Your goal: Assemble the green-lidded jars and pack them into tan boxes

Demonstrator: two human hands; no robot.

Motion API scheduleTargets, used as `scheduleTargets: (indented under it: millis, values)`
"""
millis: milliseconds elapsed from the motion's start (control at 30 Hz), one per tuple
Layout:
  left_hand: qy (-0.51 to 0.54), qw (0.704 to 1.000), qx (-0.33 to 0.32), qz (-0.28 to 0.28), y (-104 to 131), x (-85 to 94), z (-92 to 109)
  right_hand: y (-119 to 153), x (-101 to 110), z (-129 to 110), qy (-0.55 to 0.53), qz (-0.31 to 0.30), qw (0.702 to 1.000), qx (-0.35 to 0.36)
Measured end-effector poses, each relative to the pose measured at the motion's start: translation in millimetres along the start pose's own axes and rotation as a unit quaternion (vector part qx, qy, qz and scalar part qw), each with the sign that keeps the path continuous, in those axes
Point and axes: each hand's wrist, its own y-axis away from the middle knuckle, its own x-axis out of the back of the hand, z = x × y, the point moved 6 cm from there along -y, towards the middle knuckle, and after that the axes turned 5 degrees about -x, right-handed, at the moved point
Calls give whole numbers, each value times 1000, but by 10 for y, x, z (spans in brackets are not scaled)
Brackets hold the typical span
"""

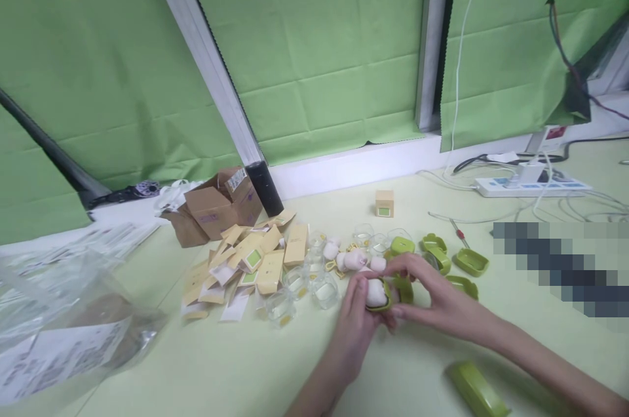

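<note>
While my left grip (354, 312) curls thumb and fingers around a white rounded piece (377, 292), my right grip (425, 289) pinches an olive-green plastic casing (403, 289) between thumb and fingers. White piece: just above the surface (236, 364), between my two hands, green edging along its right and lower side.

Beyond the hands: pale, rounded white pieces (355, 259), clustered, with yellow loops (331, 266) beside them. Clear plastic cups (325, 290), several, directly left of the cluster and behind it.

To the left: kraft-paper cartons (270, 271), a loose heap, some with green labels; behind them, a brown cardboard box (216, 210) and a black cylinder (265, 189), upright but leaning in view. Nearer the left edge, a clear plastic bag (142, 325) with a printed white sheet (73, 355).

To the right: olive-green shallow trays (472, 262), several, spread just past my right hand; a screwdriver (459, 234) with a red handle, near them. Farther back, a white power strip (533, 186) with a plug and cables. One small kraft box (384, 203), apart, toward the wall. Nearest me, right of centre: an elongated green plastic part (476, 389), slightly blurred.
</note>
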Motion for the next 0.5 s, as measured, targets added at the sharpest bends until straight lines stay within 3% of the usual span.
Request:
scheduleTargets:
  millis: [67, 133, 167, 233, 300, 333, 367, 400, 500]
  values:
    - [25, 1000, -15, 1, -20, 25, -4, 163, 75, -7, 18, -80, 997, -4]
    - [53, 999, -12, -6, -37, 38, -33, 396, 193, 95, 76, -111, 991, -6]
    - [62, 998, -6, -8, -44, 42, -50, 514, 298, 203, 113, -82, 990, -13]
    - [70, 997, 0, -12, -54, 43, -66, 746, 591, 522, 197, 36, 979, -50]
    - [79, 997, 3, -14, -57, 34, -55, 982, 959, 921, 285, 195, 930, -126]
    - [87, 996, 4, -17, -55, 24, -43, 1077, 1106, 1125, 330, 237, 898, -168]
    - [95, 995, 6, -20, -51, 14, -26, 1147, 1236, 1314, 362, 265, 869, -207]
    - [102, 994, 9, -22, -45, 4, -10, 1172, 1323, 1484, 372, 265, 860, -229]
    - [104, 994, 14, -20, -24, -5, 31, 1075, 1437, 1802, 347, 218, 876, -252]
